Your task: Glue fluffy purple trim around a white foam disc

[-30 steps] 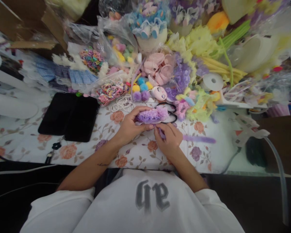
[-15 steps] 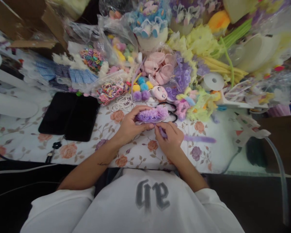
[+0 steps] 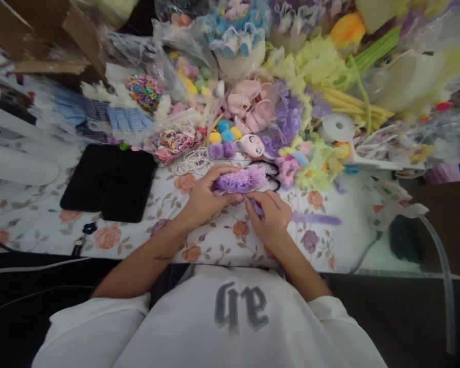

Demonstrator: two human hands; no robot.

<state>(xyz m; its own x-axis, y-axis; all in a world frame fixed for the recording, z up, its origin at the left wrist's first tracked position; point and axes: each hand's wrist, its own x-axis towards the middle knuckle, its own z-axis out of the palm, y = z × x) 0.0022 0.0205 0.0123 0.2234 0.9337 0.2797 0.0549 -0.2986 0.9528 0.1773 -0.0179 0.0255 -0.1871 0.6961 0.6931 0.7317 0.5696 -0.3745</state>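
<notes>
Over the floral tablecloth [image 3: 214, 236], your left hand [image 3: 204, 198] is wrapped around a purple ruffled piece [image 3: 239, 180], thumb along the near side, fingers curled behind. Your right hand [image 3: 271, 217] has thumb and fingertips pinched together at that piece's near edge, with a fuzzy lilac strip [image 3: 317, 219] caught in the grip and its tail poking out to your right. Can't tell from here whether the two are joined, your fingers cover that spot. Just behind the ruffles you've got black looped handles [image 3: 279, 184], then a doll face [image 3: 252, 145], fluffy pom-poms [image 3: 229, 149] and a pearly bead strand [image 3: 193, 161]. Off left, two flat black slabs [image 3: 129, 186] sit side by side.
</notes>
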